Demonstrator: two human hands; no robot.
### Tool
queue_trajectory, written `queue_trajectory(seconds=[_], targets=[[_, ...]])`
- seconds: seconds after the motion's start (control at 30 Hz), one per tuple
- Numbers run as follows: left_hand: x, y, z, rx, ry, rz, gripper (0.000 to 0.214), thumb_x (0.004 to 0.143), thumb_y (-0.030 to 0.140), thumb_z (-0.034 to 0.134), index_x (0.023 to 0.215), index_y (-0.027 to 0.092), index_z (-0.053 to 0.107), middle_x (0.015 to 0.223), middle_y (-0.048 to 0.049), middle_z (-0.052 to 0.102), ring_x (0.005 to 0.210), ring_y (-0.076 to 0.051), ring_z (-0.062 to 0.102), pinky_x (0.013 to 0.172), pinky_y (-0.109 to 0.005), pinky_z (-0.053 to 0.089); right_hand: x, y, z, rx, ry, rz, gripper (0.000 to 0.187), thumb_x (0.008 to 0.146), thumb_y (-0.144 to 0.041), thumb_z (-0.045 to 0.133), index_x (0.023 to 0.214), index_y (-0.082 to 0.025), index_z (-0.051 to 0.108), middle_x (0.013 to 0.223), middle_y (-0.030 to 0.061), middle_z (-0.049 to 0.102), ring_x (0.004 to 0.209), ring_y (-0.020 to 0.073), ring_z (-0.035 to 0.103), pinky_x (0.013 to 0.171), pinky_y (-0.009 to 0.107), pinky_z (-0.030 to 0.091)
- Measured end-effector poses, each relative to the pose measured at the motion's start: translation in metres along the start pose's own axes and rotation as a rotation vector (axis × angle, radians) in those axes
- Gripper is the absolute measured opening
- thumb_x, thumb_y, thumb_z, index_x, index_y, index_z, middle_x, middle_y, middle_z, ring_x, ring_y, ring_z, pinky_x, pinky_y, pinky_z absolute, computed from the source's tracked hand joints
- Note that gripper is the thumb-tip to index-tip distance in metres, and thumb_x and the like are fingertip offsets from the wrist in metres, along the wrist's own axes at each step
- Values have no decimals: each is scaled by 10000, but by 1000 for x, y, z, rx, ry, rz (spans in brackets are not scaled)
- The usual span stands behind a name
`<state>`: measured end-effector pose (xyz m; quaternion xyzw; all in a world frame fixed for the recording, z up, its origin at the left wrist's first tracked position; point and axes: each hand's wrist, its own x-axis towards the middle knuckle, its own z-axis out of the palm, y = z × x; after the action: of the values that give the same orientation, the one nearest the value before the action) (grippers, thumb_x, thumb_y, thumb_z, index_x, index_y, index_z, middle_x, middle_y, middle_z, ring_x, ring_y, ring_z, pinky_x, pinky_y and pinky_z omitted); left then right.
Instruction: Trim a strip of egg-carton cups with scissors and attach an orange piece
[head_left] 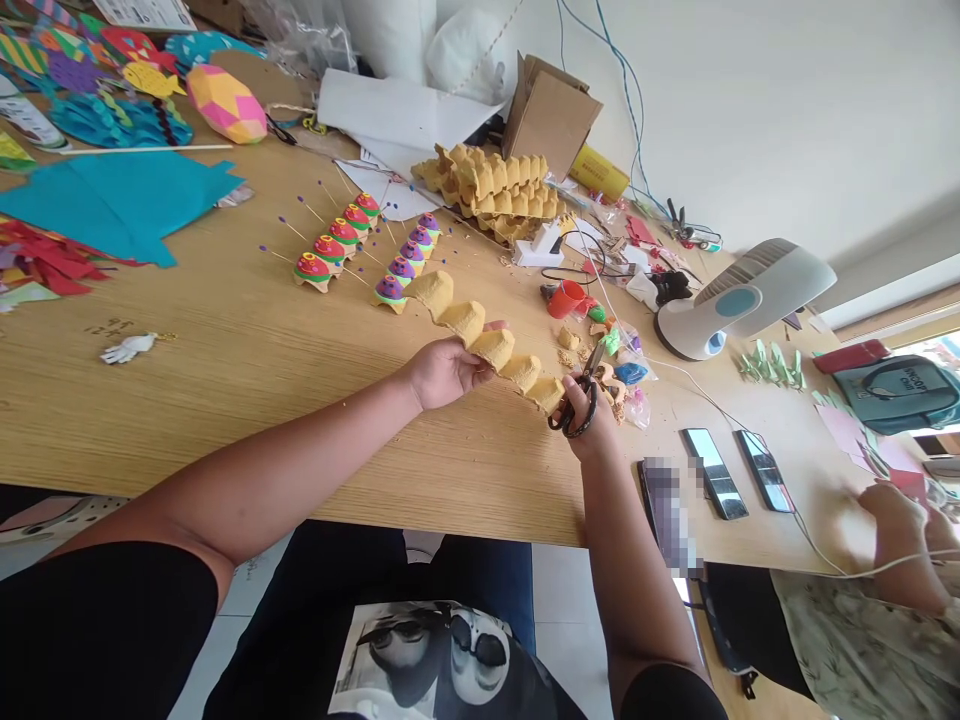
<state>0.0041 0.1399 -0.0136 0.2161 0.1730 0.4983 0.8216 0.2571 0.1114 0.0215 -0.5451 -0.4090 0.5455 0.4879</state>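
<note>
A strip of yellow egg carton (495,349), a single row of several cups, is held above the table. My left hand (450,372) grips it near the middle, with fingers behind and thumb below. My right hand (589,420) is closed around black-handled scissors (592,375) beside the strip's right end, the blades pointing up and away. Just beyond the strip stand two painted carton strips, one red and green (330,250), one purple and yellow (405,262), both with thin pins sticking out.
Stacked egg cartons (495,190) lie at the back near a cardboard box (547,105). A white lamp-like device (742,300), phones (716,474) and scraps are on the right. Blue paper (120,195) lies left. Another person's hands (896,515) show at far right.
</note>
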Motion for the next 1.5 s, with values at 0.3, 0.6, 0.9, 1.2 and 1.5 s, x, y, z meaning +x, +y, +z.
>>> queue_trajectory(seconds=[0.3, 0.6, 0.9, 1.2, 1.5], targets=[[-7, -4, 16, 80, -70, 0, 647, 738, 53, 812, 1329, 297, 714, 1105, 9, 779, 1028, -168, 731, 961, -324, 580, 3, 6, -8, -2, 58, -31, 600, 650, -621, 929, 933, -231, 571, 630, -92, 521, 482, 81, 507, 400, 200, 446], [-1, -10, 13, 27, 33, 36, 522, 788, 324, 934, 1257, 259, 715, 1214, -60, 772, 1072, -229, 747, 917, -378, 597, -11, 2, 1, -191, -4, -129, 505, 783, -611, 838, 991, -240, 567, 760, -54, 619, 568, 95, 575, 469, 203, 470], [3, -8, 13, 15, 7, 90, 560, 797, 279, 929, 1307, 290, 697, 1239, -46, 776, 1086, -214, 755, 987, -378, 575, -79, -10, -28, -371, -533, -106, 459, 942, -689, 666, 1047, -250, 582, 741, 30, 674, 627, 192, 567, 585, 327, 458], [2, -6, 11, 67, -78, 82, 442, 766, 310, 958, 1151, 247, 750, 1248, -58, 782, 1162, -237, 739, 1076, -414, 537, -77, -12, -12, -414, -702, 139, 513, 1038, -686, 504, 1057, -195, 648, 719, 2, 598, 600, 146, 550, 570, 285, 405], [1, -6, 9, 117, -83, 73, 538, 756, 392, 958, 1230, 276, 732, 1335, -44, 756, 1256, -259, 705, 1076, -408, 542, -73, -20, -2, -531, -647, 108, 540, 1027, -696, 518, 944, -187, 679, 552, -38, 579, 476, 121, 507, 512, 256, 419]])
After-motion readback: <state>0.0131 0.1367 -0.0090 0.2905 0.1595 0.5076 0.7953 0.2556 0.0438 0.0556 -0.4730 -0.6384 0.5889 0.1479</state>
